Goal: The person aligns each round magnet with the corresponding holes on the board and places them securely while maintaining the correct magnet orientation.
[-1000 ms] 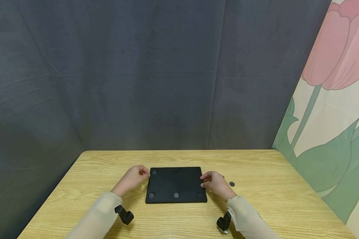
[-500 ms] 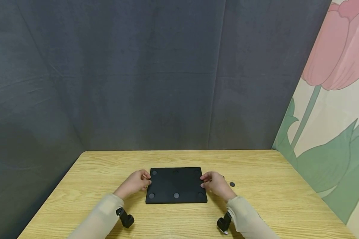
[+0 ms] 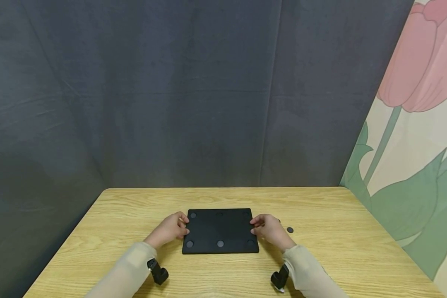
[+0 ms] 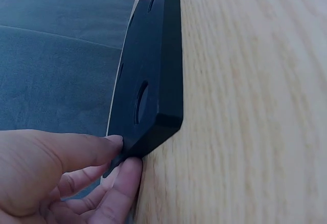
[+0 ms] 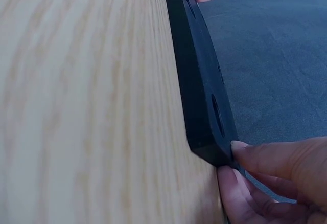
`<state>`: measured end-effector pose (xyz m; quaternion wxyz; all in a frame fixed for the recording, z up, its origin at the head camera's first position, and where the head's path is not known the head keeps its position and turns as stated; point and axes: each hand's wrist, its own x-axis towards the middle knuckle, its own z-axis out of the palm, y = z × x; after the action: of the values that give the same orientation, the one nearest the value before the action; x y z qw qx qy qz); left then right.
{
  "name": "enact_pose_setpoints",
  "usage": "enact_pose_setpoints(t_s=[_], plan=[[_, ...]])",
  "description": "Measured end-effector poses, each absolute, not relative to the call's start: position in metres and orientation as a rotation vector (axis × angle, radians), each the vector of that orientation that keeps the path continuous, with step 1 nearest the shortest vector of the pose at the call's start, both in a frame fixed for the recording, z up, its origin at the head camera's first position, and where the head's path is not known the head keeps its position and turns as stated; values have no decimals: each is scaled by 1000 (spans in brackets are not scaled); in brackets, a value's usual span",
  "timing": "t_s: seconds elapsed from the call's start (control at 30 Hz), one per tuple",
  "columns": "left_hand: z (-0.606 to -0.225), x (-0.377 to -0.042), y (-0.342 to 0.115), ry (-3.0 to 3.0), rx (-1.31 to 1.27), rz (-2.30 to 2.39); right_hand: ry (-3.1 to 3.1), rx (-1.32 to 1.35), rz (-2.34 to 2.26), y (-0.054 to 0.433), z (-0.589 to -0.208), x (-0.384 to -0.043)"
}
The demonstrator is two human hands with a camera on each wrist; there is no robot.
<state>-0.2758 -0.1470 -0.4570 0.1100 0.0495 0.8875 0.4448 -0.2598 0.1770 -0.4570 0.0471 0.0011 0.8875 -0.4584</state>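
Note:
A flat black rectangular board [image 3: 219,229] lies on the table, with round recesses along its near and far sides. Grey discs show in some of them, such as the near-middle disc [image 3: 220,243]; other recesses look dark. At the board's left edge, my left hand [image 3: 170,226] pinches it between thumb and fingers. My right hand [image 3: 270,229] grips the opposite edge the same way. The left wrist view shows the left thumb [image 4: 97,150] on the board's top rim, fingers lower down. In the right wrist view the right thumb [image 5: 276,157] lies over the board's corner region.
A loose grey disc [image 3: 290,229] lies on the wooden table [image 3: 339,248] right of my right hand. Another small dark piece [image 3: 279,220] is mostly hidden behind that hand. A dark curtain [image 3: 186,95] hangs behind the table, and a tulip-printed cloth [image 3: 413,145] on the right.
My left hand has moved slightly right and toward me, its fingers coming onto the board's left edge. The right hand and the board stay where they were.

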Motion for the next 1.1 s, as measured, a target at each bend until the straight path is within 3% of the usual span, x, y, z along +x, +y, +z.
enact_pose_setpoints(t_s=[1.1], plan=[[-455, -278, -148, 2562, 105, 1305, 2686, -20, -1393, 175, -451, -258]])
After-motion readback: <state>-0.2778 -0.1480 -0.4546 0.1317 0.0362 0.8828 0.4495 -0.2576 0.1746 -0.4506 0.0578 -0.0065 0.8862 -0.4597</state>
